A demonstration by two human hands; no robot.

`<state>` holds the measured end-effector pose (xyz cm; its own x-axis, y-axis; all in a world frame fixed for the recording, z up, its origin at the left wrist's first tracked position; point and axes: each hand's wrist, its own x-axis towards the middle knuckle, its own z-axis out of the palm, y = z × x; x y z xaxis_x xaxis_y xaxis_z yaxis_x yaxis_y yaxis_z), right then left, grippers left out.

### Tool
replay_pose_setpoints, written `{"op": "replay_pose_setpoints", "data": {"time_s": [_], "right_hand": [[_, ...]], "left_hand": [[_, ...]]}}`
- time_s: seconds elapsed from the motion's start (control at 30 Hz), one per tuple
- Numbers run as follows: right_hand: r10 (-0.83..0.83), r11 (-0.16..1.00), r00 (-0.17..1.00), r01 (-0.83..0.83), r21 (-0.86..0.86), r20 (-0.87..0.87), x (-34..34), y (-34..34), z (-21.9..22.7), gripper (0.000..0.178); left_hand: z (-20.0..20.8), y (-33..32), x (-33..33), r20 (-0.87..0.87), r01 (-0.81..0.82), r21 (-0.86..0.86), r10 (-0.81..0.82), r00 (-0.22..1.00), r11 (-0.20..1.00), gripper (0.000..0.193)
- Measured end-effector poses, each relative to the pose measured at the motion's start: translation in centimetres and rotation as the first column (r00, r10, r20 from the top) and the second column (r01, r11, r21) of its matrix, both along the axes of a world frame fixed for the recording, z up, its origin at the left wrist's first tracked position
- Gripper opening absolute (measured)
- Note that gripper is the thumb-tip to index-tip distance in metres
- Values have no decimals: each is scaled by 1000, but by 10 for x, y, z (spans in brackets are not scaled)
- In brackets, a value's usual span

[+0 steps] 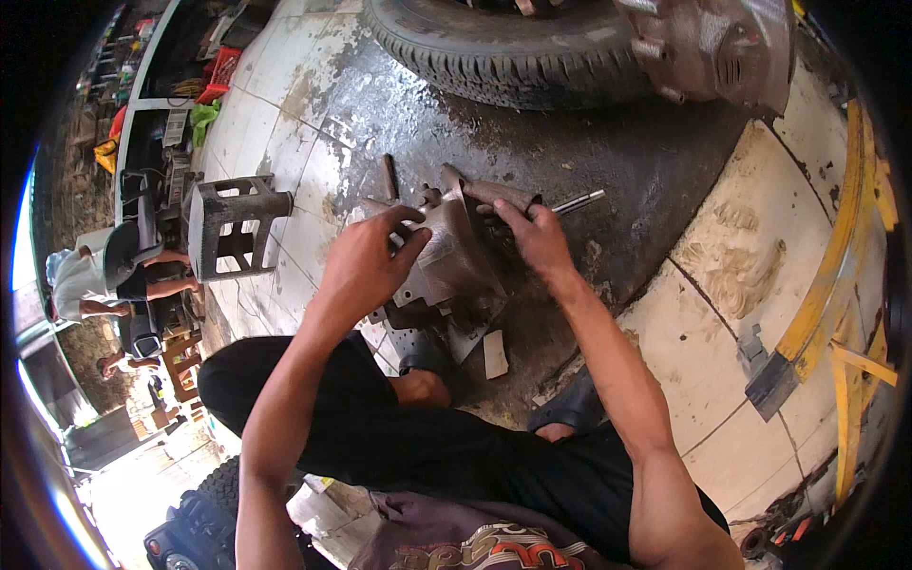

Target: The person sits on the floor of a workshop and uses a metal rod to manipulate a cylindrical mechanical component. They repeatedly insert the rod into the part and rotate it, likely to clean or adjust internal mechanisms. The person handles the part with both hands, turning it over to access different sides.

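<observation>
A grey-brown cast metal housing [446, 261], like a gearbox casing, sits on the floor between my feet. Over its left side hovers my left hand [369, 258], fingers curved and thumb apart, nothing visible between them. My right hand [535, 237] is at the housing's far right side with its fingers curled in; what they grip, if anything, is hidden. Just beyond those fingers lies a brown tapered part [503, 194] of the housing. A shiny metal rod [581, 201] sticks out to the right of my right hand; whether I hold it cannot be made out.
A large tyre [513, 71] lies at the far side, with another metal casing [717, 52] against it. A plastic stool [237, 228] stands left, and a yellow metal frame [822, 275] right. A small flat pale piece [496, 354] lies near my feet. A person [90, 280] is far left.
</observation>
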<state>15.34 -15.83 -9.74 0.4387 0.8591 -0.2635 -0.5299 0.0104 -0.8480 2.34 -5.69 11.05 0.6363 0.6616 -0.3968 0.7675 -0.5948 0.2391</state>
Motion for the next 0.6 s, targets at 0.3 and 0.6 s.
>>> {"op": "replay_pose_setpoints", "data": {"time_s": [0.3, 0.6], "right_hand": [[-24, 996, 790, 75, -58, 613, -31, 5, 66, 36], [17, 1000, 797, -12, -13, 603, -30, 14, 61, 49]], "left_hand": [[-111, 53, -20, 315, -169, 6, 159, 936, 986, 35], [-96, 37, -8, 235, -259, 24, 247, 940, 965, 36]]}}
